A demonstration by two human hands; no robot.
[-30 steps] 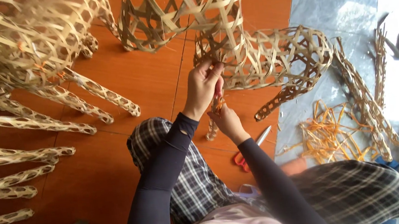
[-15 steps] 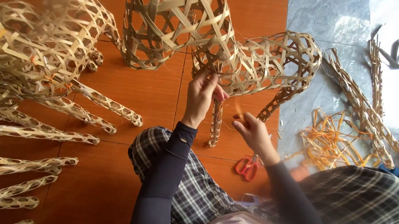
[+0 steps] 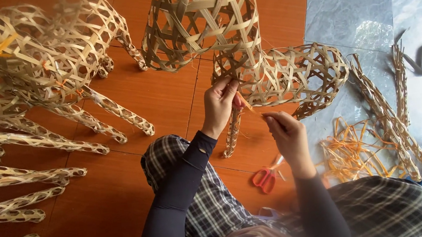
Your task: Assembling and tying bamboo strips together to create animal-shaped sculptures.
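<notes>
At the far left a heap of finished woven frames (image 3: 32,86) lies on the orange floor (image 3: 98,200), their long lattice legs pointing right. Further in, the left hand (image 3: 220,104) is closed in a pinch on the woven figure (image 3: 269,74), where its tall upright part meets the rounded body lying on its side; the grip is tight, fingers folded over the strips at that joint, just above a thin woven leg (image 3: 233,132) that hangs toward the person's lap. Just to the right, apart from the figure, the right hand (image 3: 290,138) is nearly shut, finger and thumb nipping the end of a thin orange strand (image 3: 252,109) that runs back to the joint. The step in hand looks like binding the joint with that strand; the next move would call for a steady pull to take up the slack while the left hand keeps the joint from shifting. Orange scissors (image 3: 265,177) lie on the floor below the right hand, near it. Further right, a tangle of orange strands (image 3: 352,152) and loose woven strips (image 3: 385,109) rest on the grey tiles (image 3: 346,2).
</notes>
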